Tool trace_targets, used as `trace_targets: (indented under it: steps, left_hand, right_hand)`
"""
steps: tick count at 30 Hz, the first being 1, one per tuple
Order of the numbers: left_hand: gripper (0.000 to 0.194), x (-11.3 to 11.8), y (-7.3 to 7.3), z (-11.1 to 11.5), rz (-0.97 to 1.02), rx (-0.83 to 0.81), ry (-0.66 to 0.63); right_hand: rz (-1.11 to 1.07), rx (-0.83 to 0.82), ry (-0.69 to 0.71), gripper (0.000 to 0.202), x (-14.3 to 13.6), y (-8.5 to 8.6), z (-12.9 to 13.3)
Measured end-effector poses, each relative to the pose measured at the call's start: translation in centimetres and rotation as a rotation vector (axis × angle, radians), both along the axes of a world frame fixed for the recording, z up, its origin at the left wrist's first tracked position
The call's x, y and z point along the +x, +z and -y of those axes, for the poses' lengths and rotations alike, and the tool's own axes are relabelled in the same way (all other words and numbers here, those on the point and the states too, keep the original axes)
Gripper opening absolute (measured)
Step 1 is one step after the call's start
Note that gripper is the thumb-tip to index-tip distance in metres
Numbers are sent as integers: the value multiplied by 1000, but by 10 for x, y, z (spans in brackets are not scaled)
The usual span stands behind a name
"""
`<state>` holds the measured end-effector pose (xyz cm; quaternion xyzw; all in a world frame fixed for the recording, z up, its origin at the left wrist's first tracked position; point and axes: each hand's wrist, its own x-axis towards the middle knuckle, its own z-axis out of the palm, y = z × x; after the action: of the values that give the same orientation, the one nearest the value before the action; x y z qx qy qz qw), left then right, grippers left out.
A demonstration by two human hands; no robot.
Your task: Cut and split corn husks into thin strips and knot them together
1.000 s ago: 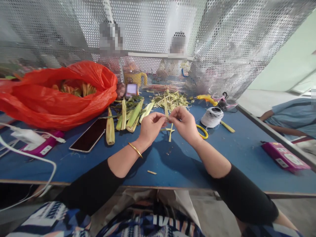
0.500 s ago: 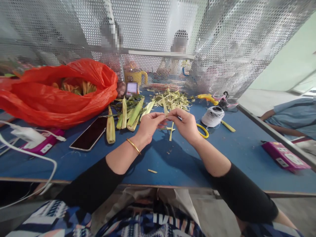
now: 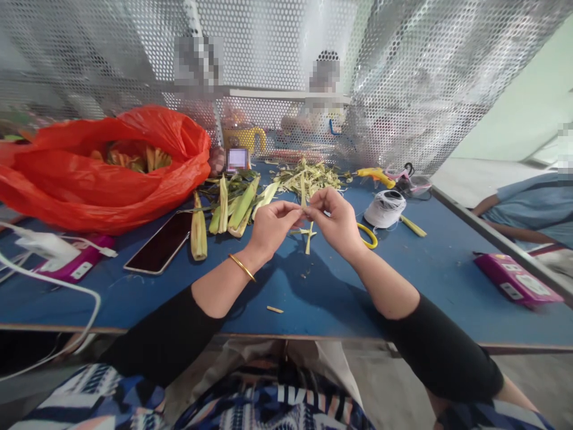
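Observation:
Close together above the blue table, my left hand (image 3: 272,228) and my right hand (image 3: 336,226) both pinch a narrow pale-green husk strip (image 3: 303,184). Its upper end points away from me; the fingers hide the pinched part. Below the fingertips a few thin husk pieces (image 3: 308,242) lie crossed on the table. Beyond the hands is a heap of shredded husk (image 3: 313,173). To the left of my left hand lie several larger green husk pieces (image 3: 244,206). A yellow loop (image 3: 367,236), partly hidden, is beside my right hand.
A red plastic bag (image 3: 102,203) stands at left, near a phone (image 3: 159,243) and a purple power strip (image 3: 85,263) with white cables. To the right are white thread (image 3: 385,209), a yellow tool (image 3: 376,175) and a purple box (image 3: 517,278). Perforated metal sheeting (image 3: 277,54) rises behind.
My right hand has risen slightly, and its fingers have shifted along the husk strip. The strip stands more upright. The left hand keeps nearly the same place.

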<state>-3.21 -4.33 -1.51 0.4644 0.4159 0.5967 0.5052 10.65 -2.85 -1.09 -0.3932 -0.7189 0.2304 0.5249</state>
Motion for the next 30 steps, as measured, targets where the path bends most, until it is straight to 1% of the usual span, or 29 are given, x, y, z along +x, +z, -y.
trace_targets:
  steps: [4, 7, 11, 14, 18, 21, 23, 26, 30]
  left_hand:
    - [2, -1, 0, -2, 59, -72, -8]
    - [7, -3, 1, -3, 133, -156, -16]
    - [6, -4, 3, -2, 183, -207, -54]
    - [2, -4, 3, -2, 179, -193, -53]
    - [2, -3, 2, -1, 155, -158, -32]
    - [3, -2, 3, -1, 143, -136, -41]
    - [7, -2, 3, -1, 120, -119, -43]
    - [12, -1, 2, -1, 57, -93, -4]
    - [12, 0, -2, -1, -37, -12, 56]
  right_hand:
    - [34, 5, 33, 9, 1, 1, 0]
    - [79, 14, 59, 5, 1, 2, 1]
    - [136, 85, 33, 8, 2, 2, 1]
    - [161, 120, -7, 10, 1, 0, 1]
    - [145, 107, -43, 10, 0, -1, 1]
    - [129, 78, -37, 10, -1, -1, 2]
    - [134, 72, -18, 10, -1, -1, 2]
    - [158, 84, 6, 10, -2, -1, 3]
    - [145, 68, -18, 10, -4, -2, 4]
